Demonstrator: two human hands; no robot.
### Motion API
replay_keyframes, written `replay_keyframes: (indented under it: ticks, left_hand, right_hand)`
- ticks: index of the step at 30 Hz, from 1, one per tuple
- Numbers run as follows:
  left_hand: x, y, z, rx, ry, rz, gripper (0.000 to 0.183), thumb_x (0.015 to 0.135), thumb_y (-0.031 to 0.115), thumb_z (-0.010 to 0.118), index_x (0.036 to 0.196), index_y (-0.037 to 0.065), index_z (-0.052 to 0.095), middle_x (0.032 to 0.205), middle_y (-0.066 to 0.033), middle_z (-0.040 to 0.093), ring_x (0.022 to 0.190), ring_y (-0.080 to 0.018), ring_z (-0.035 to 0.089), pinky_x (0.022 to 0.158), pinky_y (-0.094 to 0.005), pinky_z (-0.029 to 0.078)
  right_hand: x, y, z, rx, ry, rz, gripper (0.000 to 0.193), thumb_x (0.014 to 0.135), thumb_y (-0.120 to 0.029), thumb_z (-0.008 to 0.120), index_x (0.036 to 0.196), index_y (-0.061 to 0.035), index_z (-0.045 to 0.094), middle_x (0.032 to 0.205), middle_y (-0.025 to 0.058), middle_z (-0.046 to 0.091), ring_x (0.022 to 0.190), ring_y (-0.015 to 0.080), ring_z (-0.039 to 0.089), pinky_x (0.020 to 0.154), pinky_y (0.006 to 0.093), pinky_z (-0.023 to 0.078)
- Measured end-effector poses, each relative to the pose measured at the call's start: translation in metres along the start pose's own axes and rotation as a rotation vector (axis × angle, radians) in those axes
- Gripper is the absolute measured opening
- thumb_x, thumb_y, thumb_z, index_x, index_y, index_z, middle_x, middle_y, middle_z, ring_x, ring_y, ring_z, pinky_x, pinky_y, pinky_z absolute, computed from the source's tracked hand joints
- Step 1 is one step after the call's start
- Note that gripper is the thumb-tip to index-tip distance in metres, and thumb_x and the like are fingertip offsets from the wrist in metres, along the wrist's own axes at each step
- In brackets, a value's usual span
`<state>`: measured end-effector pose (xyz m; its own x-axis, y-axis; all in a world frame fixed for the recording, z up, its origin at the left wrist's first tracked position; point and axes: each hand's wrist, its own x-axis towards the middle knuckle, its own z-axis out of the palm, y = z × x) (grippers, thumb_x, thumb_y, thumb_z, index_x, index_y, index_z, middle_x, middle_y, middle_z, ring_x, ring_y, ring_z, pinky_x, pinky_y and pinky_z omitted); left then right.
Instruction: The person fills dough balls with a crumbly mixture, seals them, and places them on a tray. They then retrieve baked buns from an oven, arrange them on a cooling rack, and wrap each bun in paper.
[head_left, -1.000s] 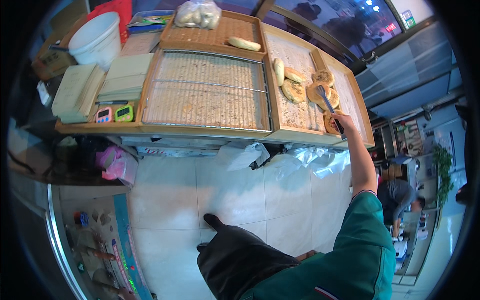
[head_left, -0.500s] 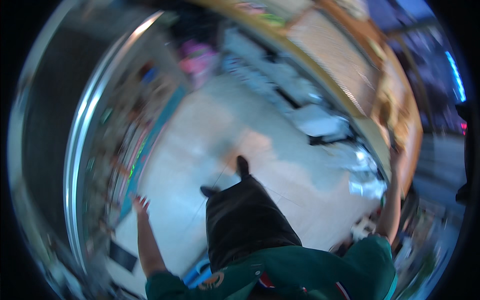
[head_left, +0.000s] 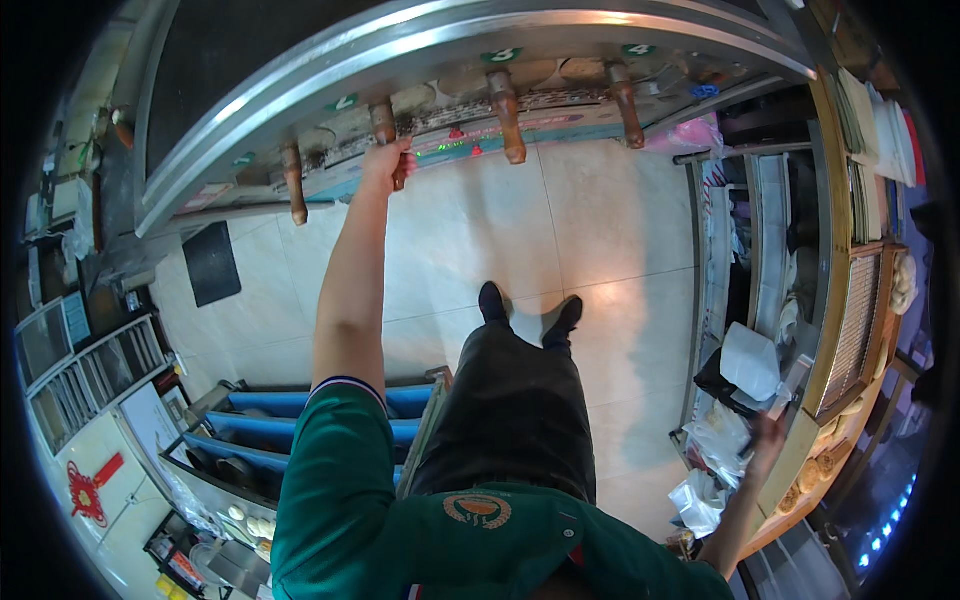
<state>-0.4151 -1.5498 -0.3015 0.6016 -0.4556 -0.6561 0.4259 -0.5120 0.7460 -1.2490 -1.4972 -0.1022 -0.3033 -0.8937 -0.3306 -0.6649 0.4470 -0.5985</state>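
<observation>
My left hand [head_left: 390, 163] is closed around the lower part of a turned wooden handle [head_left: 383, 118]. That handle hangs from the front of a wide steel-edged appliance [head_left: 400, 48], where several like it stand in a row. One wooden handle [head_left: 293, 182] is left of my hand and another wooden handle [head_left: 507, 118] is to its right. My right hand [head_left: 768, 442] is low on the right beside the edge of a wooden counter [head_left: 785, 470], near crumpled clear plastic bags [head_left: 718, 438]. Motion smears its fingers.
Flat breads [head_left: 815, 470] lie along the counter, past a wire rack [head_left: 850, 330]. Shelves [head_left: 770, 230] stand beneath it. Left of my legs is a metal rack with blue trays [head_left: 260, 402]. A dark mat [head_left: 211, 264] lies on the tiled floor [head_left: 450, 240].
My body has turned left, so the steel-edged appliance is now in front. My left hand has gone from open in the air to gripping a wooden handle. My right hand has left the breads.
</observation>
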Motion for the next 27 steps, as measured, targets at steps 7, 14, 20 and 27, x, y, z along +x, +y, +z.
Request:
replay_keyframes:
  ticks: [7,14,20,27]
  left_hand:
    - [-0.045,-0.053,-0.008,0.043,0.057,0.074,0.034,0.084,0.022,0.074,0.067,0.005,0.05,0.055,-0.0038,0.051,0.038,-0.0136,0.047,0.034,-0.031,0.038]
    - [-0.173,-0.156,-0.021,0.175,0.086,-0.022,0.036,0.087,0.024,0.071,0.065,0.003,0.05,0.047,-0.0039,0.049,0.035,-0.0151,0.047,0.034,-0.0329,0.036]
    - [-0.281,-0.236,-0.03,0.038,0.104,-0.084,0.035,0.087,0.022,0.071,0.063,0.007,0.05,0.045,-0.0011,0.047,0.034,-0.0115,0.044,0.034,-0.0298,0.033]
    - [-0.348,-0.278,-0.038,-0.056,0.004,-0.193,0.034,0.09,0.016,0.068,0.062,0.007,0.05,0.047,0.0007,0.047,0.035,-0.0085,0.043,0.034,-0.0264,0.032]
  right_hand:
    - [-0.056,-0.096,0.244,0.115,-0.851,-0.193,0.033,0.09,-0.001,0.063,0.122,0.0048,0.06,0.084,0.0043,0.065,0.07,0.0088,0.058,0.064,0.0234,0.05]
    - [-0.05,-0.2,0.393,0.481,-1.143,-0.26,0.035,0.097,-0.019,0.055,0.124,0.0022,0.055,0.086,0.0038,0.061,0.063,0.0079,0.051,0.056,0.0221,0.042]
    - [-0.06,-0.241,0.456,0.337,-1.444,-0.145,0.03,0.094,-0.03,0.061,0.11,-0.0049,0.061,0.084,0.0013,0.063,0.065,0.0068,0.055,0.056,0.0214,0.043]
    - [-0.07,-0.255,0.491,0.339,-1.382,-0.031,0.03,0.094,-0.03,0.062,0.112,-0.0053,0.063,0.082,0.0008,0.064,0.065,0.0066,0.057,0.055,0.0218,0.045]
